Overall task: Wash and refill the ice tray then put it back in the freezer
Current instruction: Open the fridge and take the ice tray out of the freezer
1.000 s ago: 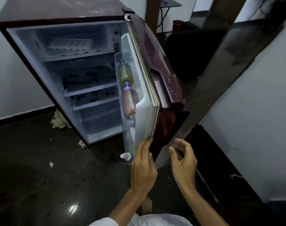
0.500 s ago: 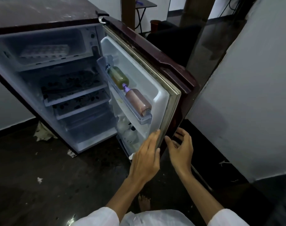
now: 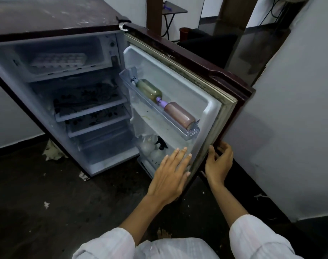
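Observation:
A small maroon fridge (image 3: pixel 52 17) stands open on the floor. A white ice tray (image 3: pixel 59 60) lies in the freezer compartment at the top left, on its shelf. The fridge door (image 3: pixel 180 75) is swung wide to the right. My left hand (image 3: pixel 171 174) lies flat, fingers spread, against the inner lower edge of the door. My right hand (image 3: pixel 218 162) curls around the door's outer lower edge.
Two lying bottles, a greenish bottle (image 3: pixel 149 88) and a brownish bottle (image 3: pixel 180 114), fill the door rack. More bottles (image 3: pixel 152 148) stand in the lower door shelf. A grey wall (image 3: pixel 290 128) is close behind the door. Paper scraps (image 3: pixel 52 152) lie on the dark floor.
The door has swung further open to the right. Both hands moved up with it; my right hand now wraps the outer edge and my left lies on the inner side.

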